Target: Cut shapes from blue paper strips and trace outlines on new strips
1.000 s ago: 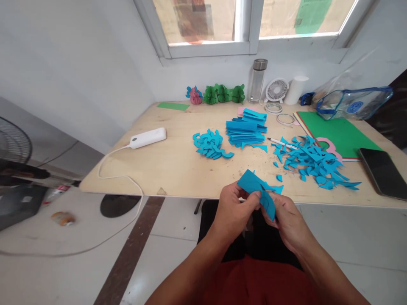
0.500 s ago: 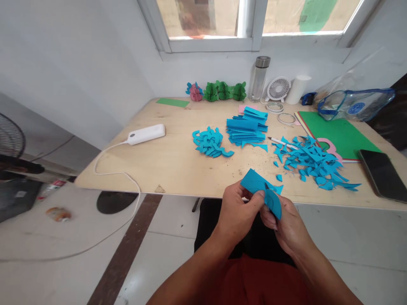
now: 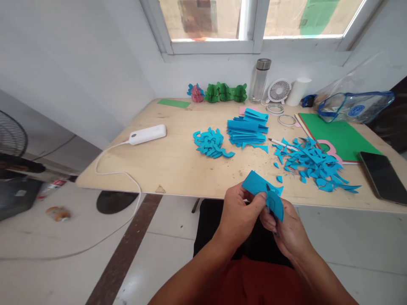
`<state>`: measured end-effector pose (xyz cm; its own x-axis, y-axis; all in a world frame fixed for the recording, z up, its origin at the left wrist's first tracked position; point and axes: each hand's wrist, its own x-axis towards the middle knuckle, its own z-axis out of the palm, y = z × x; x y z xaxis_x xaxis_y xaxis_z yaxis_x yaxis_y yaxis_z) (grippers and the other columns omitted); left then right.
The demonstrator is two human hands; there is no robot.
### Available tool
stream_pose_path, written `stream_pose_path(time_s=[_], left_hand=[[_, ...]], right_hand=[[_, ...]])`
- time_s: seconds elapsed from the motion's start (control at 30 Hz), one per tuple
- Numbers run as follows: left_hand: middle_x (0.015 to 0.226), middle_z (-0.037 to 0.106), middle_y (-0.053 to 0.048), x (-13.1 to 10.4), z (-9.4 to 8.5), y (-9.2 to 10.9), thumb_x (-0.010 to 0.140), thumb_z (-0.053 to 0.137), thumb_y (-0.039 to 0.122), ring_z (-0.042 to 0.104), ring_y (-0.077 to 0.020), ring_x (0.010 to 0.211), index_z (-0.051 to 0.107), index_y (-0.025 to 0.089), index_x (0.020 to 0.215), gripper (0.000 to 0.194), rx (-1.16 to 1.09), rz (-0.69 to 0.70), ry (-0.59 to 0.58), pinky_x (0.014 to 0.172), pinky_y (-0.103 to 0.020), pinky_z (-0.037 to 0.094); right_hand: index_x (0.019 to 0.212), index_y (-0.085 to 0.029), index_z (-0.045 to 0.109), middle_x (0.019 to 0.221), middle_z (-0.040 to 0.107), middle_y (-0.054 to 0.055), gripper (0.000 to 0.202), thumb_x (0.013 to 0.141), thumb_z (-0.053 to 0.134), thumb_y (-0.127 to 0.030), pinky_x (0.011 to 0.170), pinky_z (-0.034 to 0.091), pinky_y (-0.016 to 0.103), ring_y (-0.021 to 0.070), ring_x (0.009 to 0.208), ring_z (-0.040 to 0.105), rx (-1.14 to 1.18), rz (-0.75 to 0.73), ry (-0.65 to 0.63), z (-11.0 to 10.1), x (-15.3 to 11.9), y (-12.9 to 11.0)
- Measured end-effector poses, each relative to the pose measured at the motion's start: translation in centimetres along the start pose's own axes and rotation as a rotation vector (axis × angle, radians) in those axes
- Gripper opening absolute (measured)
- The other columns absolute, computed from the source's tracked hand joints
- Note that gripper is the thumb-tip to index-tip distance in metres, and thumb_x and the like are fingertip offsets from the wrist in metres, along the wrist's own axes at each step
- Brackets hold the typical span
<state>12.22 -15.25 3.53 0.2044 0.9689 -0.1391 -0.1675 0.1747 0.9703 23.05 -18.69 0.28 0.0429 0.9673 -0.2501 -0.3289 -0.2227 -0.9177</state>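
Observation:
Near the table's front edge, my left hand [image 3: 238,208] pinches a folded piece of blue paper [image 3: 254,182] between thumb and fingers. My right hand [image 3: 288,226] is closed around a pair of scissors [image 3: 268,187], mostly hidden by the paper and fingers; a dark blade tip shows through a cut. A partly cut, curved flap of the paper hangs over the right fingers. Beyond the hands lie a heap of curved blue cutouts [image 3: 210,143], a stack of folded blue strips [image 3: 246,127] and a pile of blue scraps [image 3: 314,163].
A white pen [image 3: 282,144] touches the scraps. Green sheets [image 3: 343,137] and a phone [image 3: 383,177] lie to the right. Along the wall stand paper ornaments [image 3: 224,92], a glass bottle [image 3: 260,80] and a small fan [image 3: 279,91]. At left is a white corded device [image 3: 148,134].
The scissors' dark blade and handle show a little more, and the cut flap has tilted slightly. Both hands stay nearly in place; the whole view has shifted slightly.

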Motion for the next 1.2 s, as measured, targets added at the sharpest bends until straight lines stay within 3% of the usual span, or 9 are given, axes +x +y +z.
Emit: stream_pose_path(time_s=[0.3,0.53,0.73,1.0,1.2], left_hand=[[0.046,0.05,0.004,-0.5,0.3,0.6,0.071,0.061,0.026,0.047,-0.0097,0.045,0.05,0.019,0.054,0.021,-0.103,-0.035,-0.021,0.05,-0.022,0.039],[0.045,0.05,0.005,-0.6,0.3,0.6,0.072,0.061,0.028,0.049,-0.0103,0.043,0.048,0.019,0.054,0.024,-0.13,-0.062,-0.056,0.05,-0.023,0.041],[0.05,0.05,0.005,-0.6,0.0,0.6,0.07,0.063,0.025,0.046,-0.0087,0.05,0.05,0.018,0.054,0.021,-0.105,-0.029,-0.019,0.055,-0.022,0.039],[0.055,0.056,0.002,-0.7,-0.6,0.4,0.071,0.063,0.027,0.051,-0.0107,0.054,0.053,0.017,0.057,0.02,-0.072,-0.047,-0.049,0.056,-0.023,0.041],[0.054,0.057,0.002,-0.6,-0.9,0.5,0.071,0.063,0.026,0.051,-0.0106,0.053,0.053,0.017,0.055,0.021,-0.075,-0.042,-0.083,0.057,-0.023,0.041]], right_hand=[[0.052,-0.021,0.039,0.042,0.032,-0.007,0.057,0.079,0.057,-0.069,0.04,0.02,0.022,0.0063,0.04,0.023,-0.018,-0.003,0.007,0.2,-0.2,-0.3],[0.052,-0.021,0.038,0.042,0.032,-0.007,0.054,0.082,0.059,-0.06,0.04,0.02,0.022,0.0062,0.04,0.023,-0.001,-0.01,-0.006,0.3,-0.4,-0.2],[0.054,-0.021,0.038,0.043,0.033,-0.007,0.051,0.082,0.06,-0.058,0.041,0.02,0.022,0.0067,0.041,0.024,-0.05,-0.022,-0.008,-0.1,-0.4,-0.1],[0.063,-0.017,0.055,0.044,0.033,-0.007,0.048,0.085,0.055,-0.06,0.042,0.014,0.024,0.0066,0.042,0.021,-0.122,0.02,-0.046,-0.7,-0.3,-0.1],[0.065,-0.016,0.059,0.046,0.03,-0.008,0.046,0.084,0.058,-0.058,0.042,0.013,0.024,0.0061,0.042,0.019,-0.148,0.048,-0.048,-0.9,-0.4,-0.3]])
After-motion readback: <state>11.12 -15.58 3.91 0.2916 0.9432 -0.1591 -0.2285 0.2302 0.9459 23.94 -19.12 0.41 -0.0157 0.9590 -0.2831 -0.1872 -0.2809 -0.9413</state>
